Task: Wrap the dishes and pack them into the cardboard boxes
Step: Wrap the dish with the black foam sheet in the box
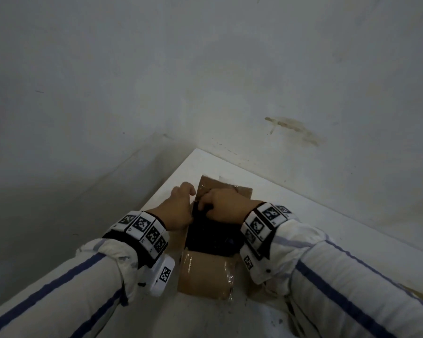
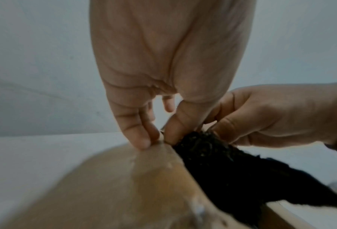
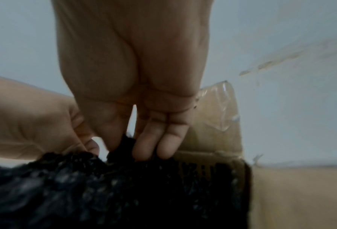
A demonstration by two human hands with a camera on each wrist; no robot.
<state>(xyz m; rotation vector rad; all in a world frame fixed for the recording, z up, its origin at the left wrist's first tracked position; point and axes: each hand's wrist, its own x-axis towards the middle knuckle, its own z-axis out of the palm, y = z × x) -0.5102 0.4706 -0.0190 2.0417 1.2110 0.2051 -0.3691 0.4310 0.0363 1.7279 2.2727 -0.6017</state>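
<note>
A white counter [image 1: 291, 215] fills the corner against stained walls [image 1: 291, 128]. On it sits an open cardboard box [image 1: 205, 276], its flaps glossy with clear tape. A black wrapped bundle [image 1: 213, 237] (knobbly, like bubble wrap) lies in the box mouth; what it holds is hidden. The left hand [image 1: 178, 211] is at the bundle's far left edge, thumb and fingers [image 2: 142, 136] closed narrowly on the taped flap there. The right hand [image 1: 226, 207] meets it, fingers [image 3: 159, 136] and thumb pinching the bundle's top edge.
</note>
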